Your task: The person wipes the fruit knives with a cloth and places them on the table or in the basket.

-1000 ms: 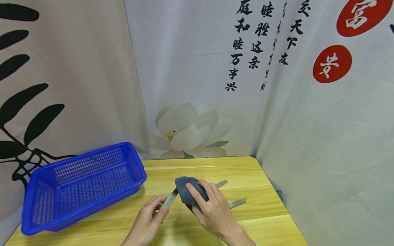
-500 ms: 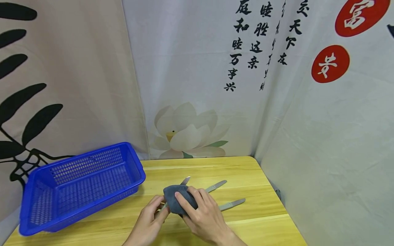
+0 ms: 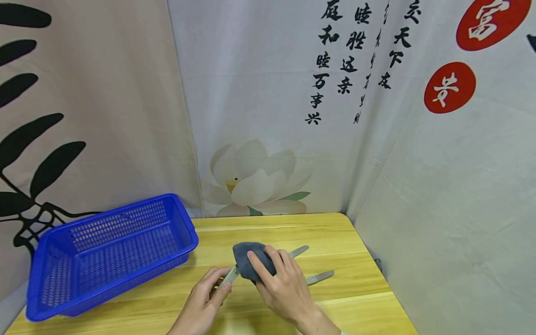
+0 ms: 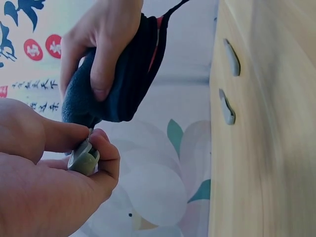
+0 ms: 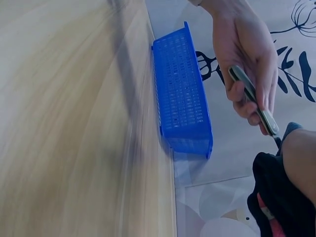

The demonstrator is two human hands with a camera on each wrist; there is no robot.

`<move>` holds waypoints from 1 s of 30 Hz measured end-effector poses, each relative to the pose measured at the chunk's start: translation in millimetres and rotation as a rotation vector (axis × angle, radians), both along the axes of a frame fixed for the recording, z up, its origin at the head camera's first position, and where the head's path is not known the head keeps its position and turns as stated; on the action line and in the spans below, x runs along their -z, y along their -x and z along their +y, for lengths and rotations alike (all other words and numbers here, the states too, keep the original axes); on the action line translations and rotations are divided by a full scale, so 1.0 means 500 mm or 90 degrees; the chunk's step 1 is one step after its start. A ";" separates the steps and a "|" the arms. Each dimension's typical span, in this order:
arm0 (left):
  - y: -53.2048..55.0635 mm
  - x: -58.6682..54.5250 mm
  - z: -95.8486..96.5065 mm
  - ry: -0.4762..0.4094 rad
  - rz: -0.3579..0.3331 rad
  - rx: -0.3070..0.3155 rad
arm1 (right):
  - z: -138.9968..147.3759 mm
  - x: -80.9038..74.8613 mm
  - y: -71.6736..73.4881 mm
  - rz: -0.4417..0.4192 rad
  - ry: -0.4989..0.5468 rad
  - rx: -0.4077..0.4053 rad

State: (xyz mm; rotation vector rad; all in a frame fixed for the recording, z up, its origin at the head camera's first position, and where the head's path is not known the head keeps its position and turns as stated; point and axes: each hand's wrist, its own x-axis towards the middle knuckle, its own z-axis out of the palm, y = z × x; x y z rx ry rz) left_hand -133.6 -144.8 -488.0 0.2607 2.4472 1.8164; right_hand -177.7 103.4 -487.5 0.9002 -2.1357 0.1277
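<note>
My left hand (image 3: 204, 298) pinches the pale green handle of a knife (image 3: 229, 277) between thumb and fingers. A dark blue-grey cloth (image 3: 252, 259) covers most of its blade, and my right hand (image 3: 286, 289) grips this cloth from above, with the fingers spread over it. In the left wrist view the cloth (image 4: 136, 74) shows dark folds, a red strip and a thin strap end. The right wrist view shows a short bit of dark blade between the knife handle (image 5: 266, 121) and the cloth. The blade's tip is hidden. Both hands are above the table.
Two similar knives, a farther one (image 3: 299, 251) and a nearer one (image 3: 320, 278), lie on the wooden table (image 3: 360, 307) right of the hands. A blue perforated basket (image 3: 113, 282) stands at the left. Printed curtains (image 3: 268, 93) hang behind the table.
The cloth slid down the blade toward my left hand, baring the tip half a second ago. Now it is back up and to the right, covering the tip. My left hand has barely moved.
</note>
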 end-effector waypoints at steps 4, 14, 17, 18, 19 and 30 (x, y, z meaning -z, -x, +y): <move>0.001 0.002 -0.001 0.005 0.001 0.004 | 0.009 0.000 0.006 -0.010 0.003 0.019; -0.001 0.007 -0.003 0.004 0.035 0.013 | 0.031 0.000 0.026 -0.013 0.027 0.035; -0.001 0.010 -0.003 0.000 0.040 0.011 | 0.040 -0.001 0.031 -0.011 0.041 0.047; -0.001 0.012 -0.003 -0.002 0.035 0.009 | 0.044 -0.001 0.032 -0.013 0.048 0.052; 0.000 0.012 -0.003 -0.004 0.030 0.006 | 0.046 -0.002 0.033 -0.016 0.055 0.056; 0.006 0.011 -0.001 -0.013 -0.015 -0.014 | 0.023 -0.007 -0.008 -0.031 0.051 -0.029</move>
